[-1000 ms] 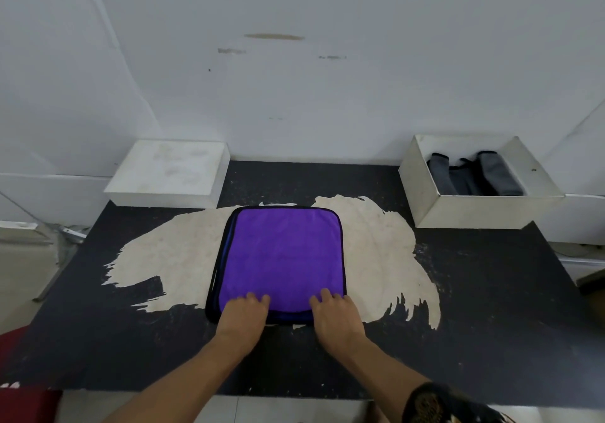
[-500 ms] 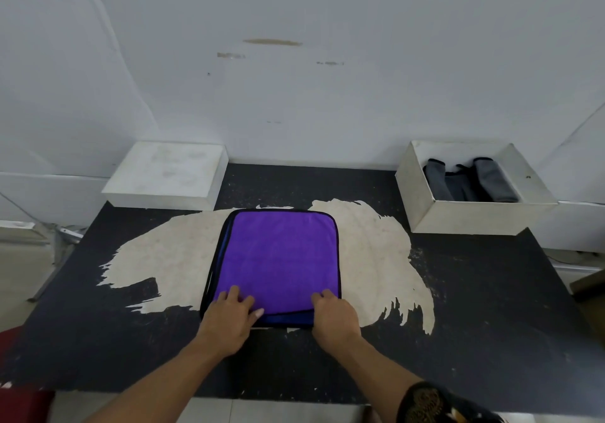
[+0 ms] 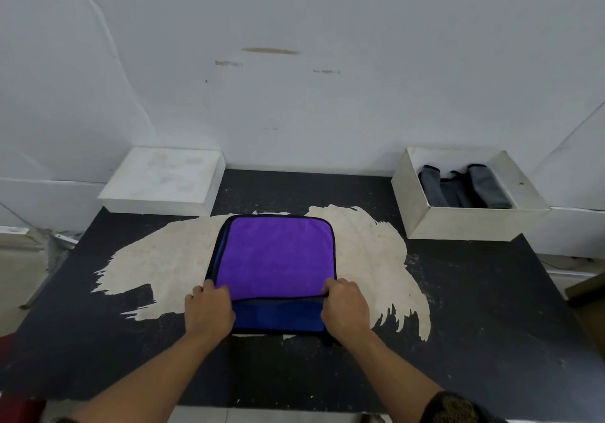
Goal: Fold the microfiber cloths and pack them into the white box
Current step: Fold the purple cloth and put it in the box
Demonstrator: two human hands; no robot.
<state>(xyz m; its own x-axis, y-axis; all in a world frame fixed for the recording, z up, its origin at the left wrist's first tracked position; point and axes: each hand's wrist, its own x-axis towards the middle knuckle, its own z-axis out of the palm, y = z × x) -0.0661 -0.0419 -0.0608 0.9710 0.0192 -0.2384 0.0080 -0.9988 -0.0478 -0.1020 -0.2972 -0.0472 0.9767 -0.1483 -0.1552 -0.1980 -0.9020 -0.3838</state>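
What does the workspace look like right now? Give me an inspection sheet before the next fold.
Surface: black table, with a large pale worn patch in its middle.
Job's things: purple cloth lies on the patch, its near edge lifted off a blue layer beneath. White box at the right rear is open, with grey cloths inside.
Clutter: closed white block at the left rear.
Hands: left hand and right hand each pinch a near corner of the purple cloth.
Cables: nothing seen.
Surroundings: white wall with brown scuffs.
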